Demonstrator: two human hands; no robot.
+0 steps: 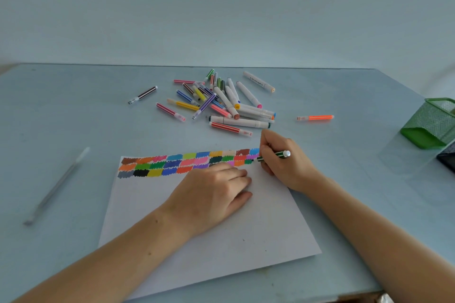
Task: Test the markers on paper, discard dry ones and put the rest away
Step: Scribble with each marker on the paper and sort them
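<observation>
A white sheet of paper (221, 236) lies on the table in front of me, with rows of coloured scribble patches (177, 163) across its top edge. My right hand (285, 162) grips a dark green striped marker (273, 156) whose tip touches the paper at the right end of the patches. My left hand (216, 194) rests flat on the sheet, palm down, holding nothing. Beyond the paper lies a loose pile of several capped markers (221, 101), thin striped ones and thick white ones. An orange marker (316, 117) and a dark striped marker (142, 94) lie apart from the pile.
A green mesh pen holder (430, 123) stands at the right table edge, with a dark container (446, 158) partly visible beside it. A pale thin pen (56, 186) lies at the left. The pale blue table (73, 118) ends at a wall behind.
</observation>
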